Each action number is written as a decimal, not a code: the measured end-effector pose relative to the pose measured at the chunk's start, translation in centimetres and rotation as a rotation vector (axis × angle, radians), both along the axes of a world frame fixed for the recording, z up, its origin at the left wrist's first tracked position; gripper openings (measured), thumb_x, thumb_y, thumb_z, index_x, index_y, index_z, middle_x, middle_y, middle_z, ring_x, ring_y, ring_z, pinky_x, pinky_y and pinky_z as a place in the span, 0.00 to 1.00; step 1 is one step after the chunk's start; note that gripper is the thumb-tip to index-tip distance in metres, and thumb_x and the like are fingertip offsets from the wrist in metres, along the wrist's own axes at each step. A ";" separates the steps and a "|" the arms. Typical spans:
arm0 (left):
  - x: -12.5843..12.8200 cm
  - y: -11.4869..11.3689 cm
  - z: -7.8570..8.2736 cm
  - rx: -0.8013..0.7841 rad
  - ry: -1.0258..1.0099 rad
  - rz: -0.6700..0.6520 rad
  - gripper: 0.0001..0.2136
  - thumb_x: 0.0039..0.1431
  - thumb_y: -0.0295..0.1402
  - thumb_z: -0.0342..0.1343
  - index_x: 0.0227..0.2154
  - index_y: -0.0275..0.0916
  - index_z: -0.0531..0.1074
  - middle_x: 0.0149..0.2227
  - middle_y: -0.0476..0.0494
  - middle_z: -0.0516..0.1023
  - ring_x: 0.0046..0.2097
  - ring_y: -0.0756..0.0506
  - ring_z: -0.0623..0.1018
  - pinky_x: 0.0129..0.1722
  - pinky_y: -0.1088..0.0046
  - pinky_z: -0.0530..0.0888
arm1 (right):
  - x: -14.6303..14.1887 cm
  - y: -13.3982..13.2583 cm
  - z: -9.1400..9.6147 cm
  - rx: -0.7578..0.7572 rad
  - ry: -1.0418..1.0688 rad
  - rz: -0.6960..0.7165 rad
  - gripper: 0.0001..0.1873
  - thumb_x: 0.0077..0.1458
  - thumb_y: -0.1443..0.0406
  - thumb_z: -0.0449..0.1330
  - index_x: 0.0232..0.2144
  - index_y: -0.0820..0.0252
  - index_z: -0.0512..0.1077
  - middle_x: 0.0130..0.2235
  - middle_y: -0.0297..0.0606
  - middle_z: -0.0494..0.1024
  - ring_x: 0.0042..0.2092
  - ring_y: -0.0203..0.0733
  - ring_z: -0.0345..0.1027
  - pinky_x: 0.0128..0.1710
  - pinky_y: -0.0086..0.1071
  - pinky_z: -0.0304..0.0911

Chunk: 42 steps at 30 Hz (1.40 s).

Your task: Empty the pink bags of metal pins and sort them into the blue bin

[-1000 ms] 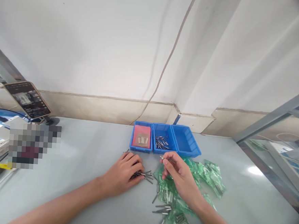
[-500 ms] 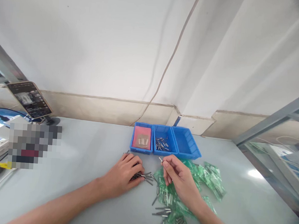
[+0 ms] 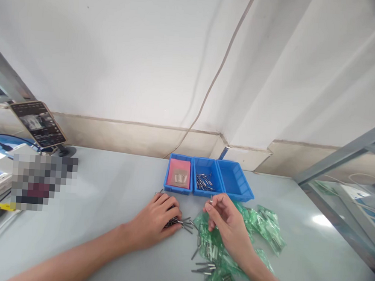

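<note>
My left hand (image 3: pixel 159 215) lies cupped on the table with its fingers curled over a heap of thin dark metal pins (image 3: pixel 177 221). Part of the heap is hidden beneath the palm, and several pin ends stick out to the right. Between thumb and forefinger of my right hand (image 3: pixel 225 218) is one small metal pin (image 3: pixel 211 199), held upright, its lower part covered by the fingertips. That hand is above green plastic bags (image 3: pixel 212 238) with metal pins inside. More loose pins (image 3: pixel 206 268) lie on the table beside the bags.
Three blue bins stand in a row behind the hands: the left bin (image 3: pixel 177 190) holds a pink packet (image 3: pixel 180 162), the middle bin (image 3: pixel 207 164) holds loose pins, then the right bin (image 3: pixel 236 180). A phone (image 3: pixel 38 123) stands at far left. Metal frames (image 3: pixel 343 158) flank the table.
The pin in my right hand has turned from slanting leftward to upright, and that hand has shifted slightly right. My left hand stays over the heap. The view has moved slightly.
</note>
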<state>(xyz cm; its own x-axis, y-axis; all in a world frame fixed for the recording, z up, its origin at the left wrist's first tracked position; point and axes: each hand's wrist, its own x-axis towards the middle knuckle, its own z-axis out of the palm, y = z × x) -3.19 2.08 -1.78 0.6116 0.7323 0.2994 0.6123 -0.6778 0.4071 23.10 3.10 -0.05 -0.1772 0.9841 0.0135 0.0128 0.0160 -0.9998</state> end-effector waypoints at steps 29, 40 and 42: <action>0.2 -0.2 0.4 -0.050 0.011 0.029 0.03 0.74 0.33 0.60 0.45 0.42 0.72 0.47 0.44 0.75 0.47 0.41 0.73 0.51 0.61 0.69 | 0.0 -0.6 -0.4 0.036 -0.172 0.014 0.14 0.72 0.50 0.60 0.42 0.52 0.68 0.40 0.37 0.75 0.33 0.40 0.69 0.29 0.31 0.70; 0.2 -0.2 0.3 -0.035 0.023 0.028 0.04 0.73 0.33 0.60 0.46 0.42 0.71 0.47 0.45 0.75 0.48 0.41 0.73 0.52 0.61 0.69 | 0.0 -0.5 -0.1 0.030 -0.200 0.015 0.19 0.68 0.46 0.62 0.37 0.52 0.69 0.30 0.29 0.66 0.26 0.37 0.63 0.24 0.30 0.65; 0.2 -0.3 0.3 -0.031 0.027 0.027 0.04 0.73 0.33 0.60 0.46 0.42 0.72 0.47 0.45 0.75 0.48 0.41 0.73 0.52 0.61 0.69 | 0.0 -0.4 0.1 0.006 -0.174 0.028 0.19 0.68 0.45 0.62 0.39 0.52 0.71 0.32 0.30 0.69 0.25 0.36 0.64 0.23 0.30 0.65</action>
<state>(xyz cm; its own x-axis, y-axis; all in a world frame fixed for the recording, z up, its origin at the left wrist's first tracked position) -2.98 1.81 -1.44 0.5990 0.7572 0.2605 0.6411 -0.6484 0.4106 23.11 2.66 0.00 -0.2050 0.9787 -0.0136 0.1848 0.0251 -0.9825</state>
